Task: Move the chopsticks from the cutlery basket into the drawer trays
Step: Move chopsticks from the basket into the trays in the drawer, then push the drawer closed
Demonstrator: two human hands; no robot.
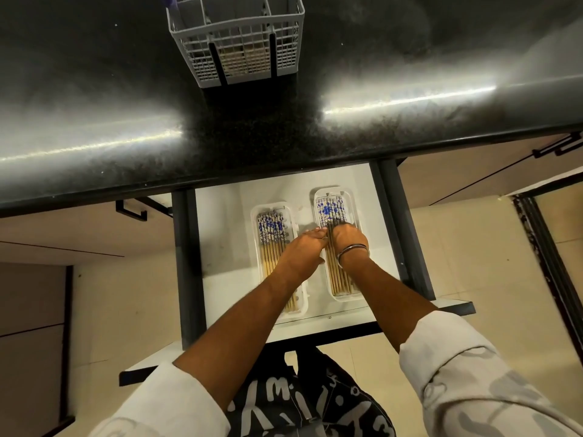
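Two white trays lie side by side in the open drawer [220, 234]. The left tray [256, 216] and the right tray [318, 197] each hold a row of bamboo chopsticks with blue-and-white patterned tops, those in the left tray [270, 230] and those in the right tray [329, 209]. My left hand [303, 247] reaches across to the right tray's near-left side, fingertips at the chopsticks. My right hand [348, 239], with a metal bangle at the wrist, grips the middle of the right tray's chopsticks. The grey cutlery basket [236, 42] stands on the dark counter.
The glossy black countertop [126, 105] overhangs the drawer's back. Dark drawer rails [184, 263] run along both sides. A cabinet handle [131, 209] sits left of the drawer and another [558, 146] at the right. Beige floor tiles lie below.
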